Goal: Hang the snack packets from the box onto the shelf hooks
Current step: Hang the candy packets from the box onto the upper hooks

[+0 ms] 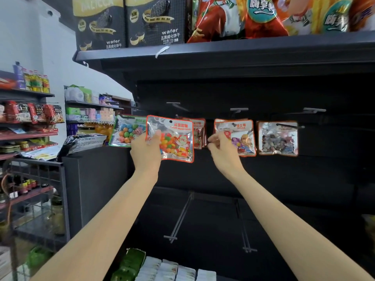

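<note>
While both of your arms reach up to the dark shelf unit (223, 57), your left hand (146, 148) grips a colour-bean candy packet (172, 138) by its left edge, fingers curled round it, holding it upright in front of the hook row. Just behind it to the left, a green-edged packet of round candies (126, 130) shows. Your right hand (220, 147) has its fingers curled loosely at the left edge of an orange-edged packet (239, 136) hanging on its hook; you cannot tell from this view whether they pinch it or only touch it. Between your hands, more red-edged packets (199, 132) hang, partly hidden. Right of the orange-edged one hangs a stone-candy packet (278, 137) on a hook (290, 126). Two bare double-wire hooks (178, 220) jut out lower down. Wafer boxes (129, 23) and crisp bags (263, 15) stand on the top shelf. At the bottom edge, pale packets (168, 269) lie stacked in rows.
</note>
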Action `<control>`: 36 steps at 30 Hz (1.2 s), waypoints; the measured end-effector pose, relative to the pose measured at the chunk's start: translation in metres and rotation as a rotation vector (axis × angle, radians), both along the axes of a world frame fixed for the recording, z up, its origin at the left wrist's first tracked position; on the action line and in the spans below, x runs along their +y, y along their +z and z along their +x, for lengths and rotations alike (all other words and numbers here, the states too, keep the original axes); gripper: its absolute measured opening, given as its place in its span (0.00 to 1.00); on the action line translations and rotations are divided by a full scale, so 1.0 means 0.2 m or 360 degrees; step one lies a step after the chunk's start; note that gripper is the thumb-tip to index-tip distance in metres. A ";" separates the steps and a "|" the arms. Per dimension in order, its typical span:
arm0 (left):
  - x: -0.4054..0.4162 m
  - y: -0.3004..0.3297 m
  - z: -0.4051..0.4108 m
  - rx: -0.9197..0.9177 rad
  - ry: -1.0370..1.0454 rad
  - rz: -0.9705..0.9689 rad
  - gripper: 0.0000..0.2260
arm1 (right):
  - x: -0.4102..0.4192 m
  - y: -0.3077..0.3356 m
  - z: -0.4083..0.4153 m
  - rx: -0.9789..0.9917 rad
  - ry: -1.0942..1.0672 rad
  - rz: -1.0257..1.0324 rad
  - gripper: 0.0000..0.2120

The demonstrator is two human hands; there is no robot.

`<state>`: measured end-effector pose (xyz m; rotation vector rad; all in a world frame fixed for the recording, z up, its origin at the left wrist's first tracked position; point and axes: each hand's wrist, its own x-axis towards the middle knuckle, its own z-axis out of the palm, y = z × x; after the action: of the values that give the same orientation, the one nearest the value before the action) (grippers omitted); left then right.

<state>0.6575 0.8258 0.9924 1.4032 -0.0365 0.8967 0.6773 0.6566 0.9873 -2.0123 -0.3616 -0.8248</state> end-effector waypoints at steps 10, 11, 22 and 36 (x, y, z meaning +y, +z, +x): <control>0.05 -0.06 -0.01 -0.0315 -0.0197 0.0502 0.23 | 0.22 0.03 -0.02 -0.0113 0.0578 0.0164 0.25; 0.05 -0.05 0.00 -0.0280 -0.0147 0.0657 0.21 | 0.22 0.03 -0.02 -0.0135 0.0540 0.0147 0.24; 0.09 0.05 0.14 -0.0097 0.0003 0.0914 0.19 | 0.30 0.09 0.00 -0.0226 0.0228 0.0014 0.22; 0.07 0.02 0.29 -0.0167 -0.0068 0.0875 0.20 | 0.27 0.08 0.11 -0.0247 0.0099 0.0015 0.22</control>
<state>0.7164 0.8389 0.9973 1.8512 -0.4174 0.9649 0.6995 0.7114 1.0038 -1.9238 -0.5049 -0.9445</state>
